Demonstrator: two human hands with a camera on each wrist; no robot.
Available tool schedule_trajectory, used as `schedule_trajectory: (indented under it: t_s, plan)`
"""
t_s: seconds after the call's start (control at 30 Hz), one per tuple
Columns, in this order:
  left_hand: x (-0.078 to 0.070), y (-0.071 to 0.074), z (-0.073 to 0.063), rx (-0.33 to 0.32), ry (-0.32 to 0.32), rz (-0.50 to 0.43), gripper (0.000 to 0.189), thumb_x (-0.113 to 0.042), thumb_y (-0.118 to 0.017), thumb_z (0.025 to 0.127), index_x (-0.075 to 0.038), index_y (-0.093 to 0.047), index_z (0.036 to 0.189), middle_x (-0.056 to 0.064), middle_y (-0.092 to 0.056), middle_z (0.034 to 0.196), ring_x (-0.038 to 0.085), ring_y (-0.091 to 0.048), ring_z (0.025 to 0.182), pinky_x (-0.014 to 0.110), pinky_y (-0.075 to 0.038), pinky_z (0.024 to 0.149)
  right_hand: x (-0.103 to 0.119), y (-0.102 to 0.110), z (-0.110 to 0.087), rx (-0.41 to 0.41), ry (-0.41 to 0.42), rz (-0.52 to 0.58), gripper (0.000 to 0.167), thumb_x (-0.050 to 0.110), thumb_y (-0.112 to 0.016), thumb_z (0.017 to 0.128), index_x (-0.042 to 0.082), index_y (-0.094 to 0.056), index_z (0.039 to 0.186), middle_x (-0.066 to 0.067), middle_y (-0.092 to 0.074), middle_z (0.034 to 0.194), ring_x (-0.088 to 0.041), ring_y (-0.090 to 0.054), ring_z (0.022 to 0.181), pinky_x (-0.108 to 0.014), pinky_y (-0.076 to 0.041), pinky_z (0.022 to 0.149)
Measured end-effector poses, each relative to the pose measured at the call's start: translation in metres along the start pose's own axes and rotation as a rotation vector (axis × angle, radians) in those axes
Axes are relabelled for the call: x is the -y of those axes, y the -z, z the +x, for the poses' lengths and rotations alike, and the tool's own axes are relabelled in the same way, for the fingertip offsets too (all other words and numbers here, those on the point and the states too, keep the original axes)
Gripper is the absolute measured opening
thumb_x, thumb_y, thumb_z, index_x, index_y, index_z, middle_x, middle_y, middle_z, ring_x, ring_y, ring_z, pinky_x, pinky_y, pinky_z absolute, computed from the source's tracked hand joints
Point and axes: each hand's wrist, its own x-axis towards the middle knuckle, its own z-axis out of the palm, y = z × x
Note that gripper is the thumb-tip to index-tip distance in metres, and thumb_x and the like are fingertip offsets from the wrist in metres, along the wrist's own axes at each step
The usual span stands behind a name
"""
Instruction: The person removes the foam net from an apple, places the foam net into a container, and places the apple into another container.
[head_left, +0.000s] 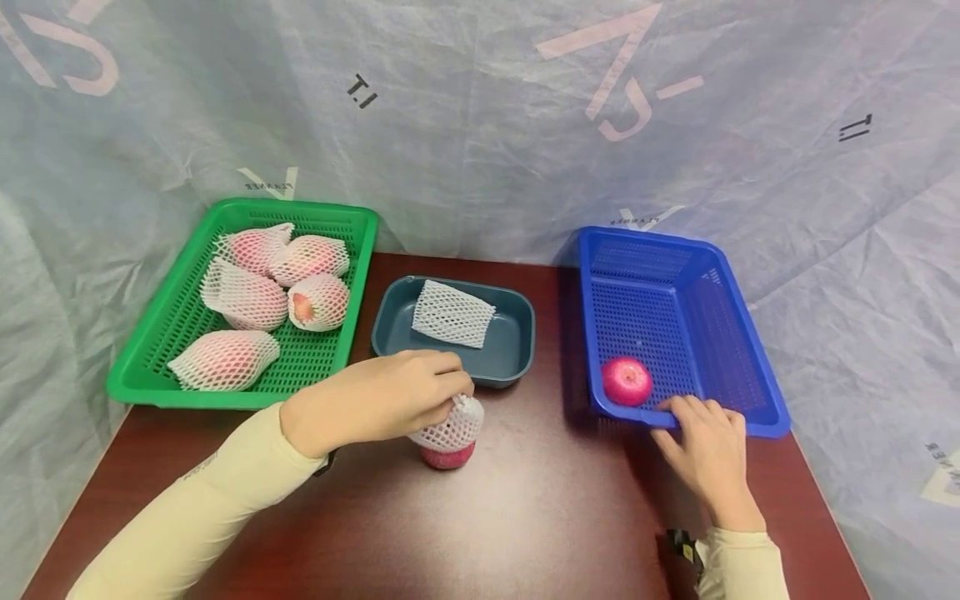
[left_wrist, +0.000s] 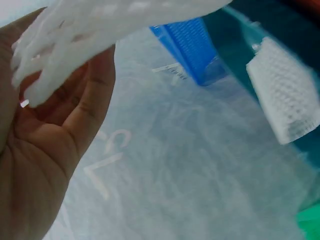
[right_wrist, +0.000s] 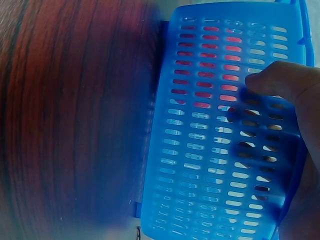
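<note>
My left hand (head_left: 382, 396) pinches the gathered end of a white foam net sleeve (head_left: 453, 429) over the middle of the table. The sleeve covers the upper part of a red apple (head_left: 447, 457), whose lower part shows beneath it. In the left wrist view the strands of the sleeve (left_wrist: 75, 40) pass between thumb and fingers. At right, my right hand (head_left: 708, 450) grips the near rim of a blue basket (head_left: 750, 333), fingers over the rim and thumb (right_wrist: 275, 80) against the slotted outer wall. A bare red apple (head_left: 627, 381) lies in the basket's near left corner.
A green basket (head_left: 363, 287) at the left holds several fruits in foam nets (head_left: 228, 360). Between the baskets stands a dark teal tray (head_left: 510, 354) with a flat foam net (head_left: 453, 314) in it. Grey sheeting (head_left: 465, 125) hangs behind the brown table (head_left: 525, 517).
</note>
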Motion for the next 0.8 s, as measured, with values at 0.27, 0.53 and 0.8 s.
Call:
schedule_trajectory:
  t_s: [0.27, 0.53, 0.8]
  plan:
    - [0.006, 0.027, 0.054, -0.051, -0.068, 0.005, 0.013, -0.006, -0.064, 0.091, -0.008, -0.065, 0.104, 0.003, -0.061, 0.099, 0.017, -0.062, 0.087, 0.028, -0.052, 0.084, -0.001, -0.001, 0.000, 0.004, -0.004, 0.001, 0.019, 0.017, -0.076, 0.073, 0.013, -0.067, 0.089, -0.008, -0.068, 0.088, -0.034, -0.056, 0.079, -0.056, -0.032, 0.074]
    - [0.044, 0.016, 0.080, -0.059, 0.002, -0.058, 0.014, -0.002, -0.065, 0.087, -0.007, -0.064, 0.100, 0.005, -0.060, 0.097, 0.019, -0.059, 0.083, 0.030, -0.051, 0.076, 0.003, -0.007, 0.000, -0.004, 0.027, 0.013, 0.019, 0.019, -0.074, 0.074, 0.013, -0.067, 0.091, -0.007, -0.068, 0.088, -0.032, -0.056, 0.080, -0.054, -0.032, 0.074]
    - [0.091, -0.020, 0.072, 0.080, 0.222, -0.106, 0.016, 0.003, -0.065, 0.087, -0.007, -0.058, 0.097, 0.007, -0.053, 0.095, 0.021, -0.056, 0.080, 0.032, -0.049, 0.073, 0.000, -0.002, -0.002, -0.013, 0.016, 0.002, 0.020, 0.020, -0.075, 0.074, 0.013, -0.066, 0.091, -0.007, -0.068, 0.089, -0.032, -0.056, 0.080, -0.054, -0.032, 0.074]
